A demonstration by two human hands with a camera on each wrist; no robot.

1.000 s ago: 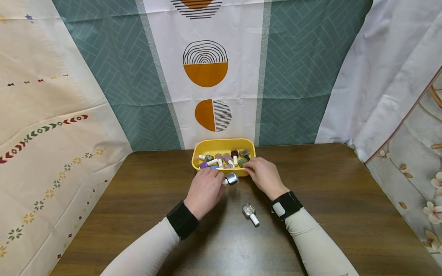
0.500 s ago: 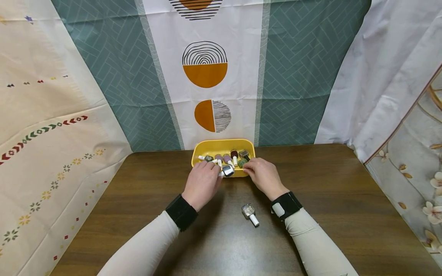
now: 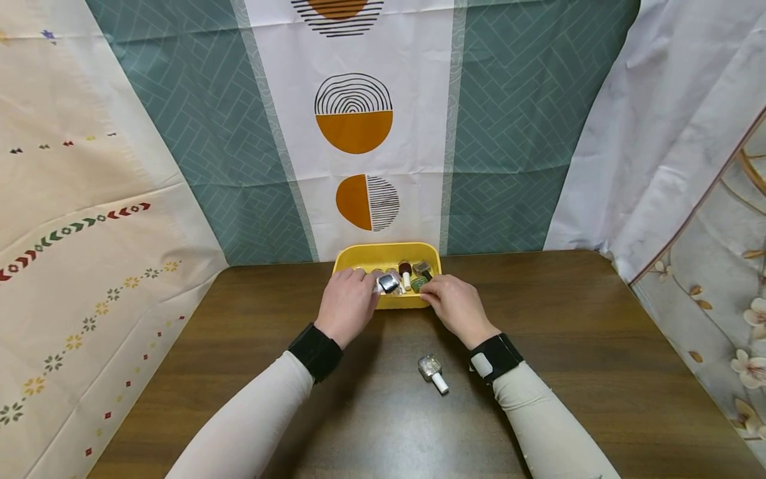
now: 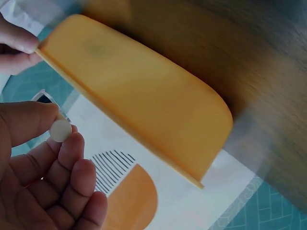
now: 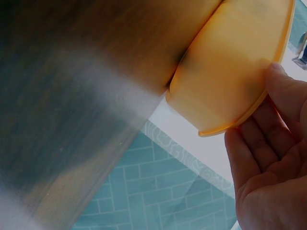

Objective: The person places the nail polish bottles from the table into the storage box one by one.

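Observation:
A yellow plastic bin (image 3: 389, 251) stands at the table's far edge with several nail polish bottles inside, among them a dark red one (image 3: 405, 269) and a green one (image 3: 418, 284). Over its front rim, my left hand (image 3: 348, 299) pinches a nail polish bottle (image 3: 387, 283) with dark silvery contents; the left wrist view shows thumb and fingers round its white cap (image 4: 61, 131). At the bin's front right corner my right hand (image 3: 456, 305) grips the rim between thumb and fingers, as the right wrist view also shows. My left hand hides the bin's left part.
A glittery nail polish bottle (image 3: 431, 370) with a white cap lies on the brown wooden table (image 3: 251, 372), nearer than the bin. Patterned fabric (image 3: 413, 133) hangs right behind the table's far edge, with more cloth at both sides.
My left hand has moved forward with its nail polish bottle, from in front of the bin to over it. The right hand has stayed on the rim.

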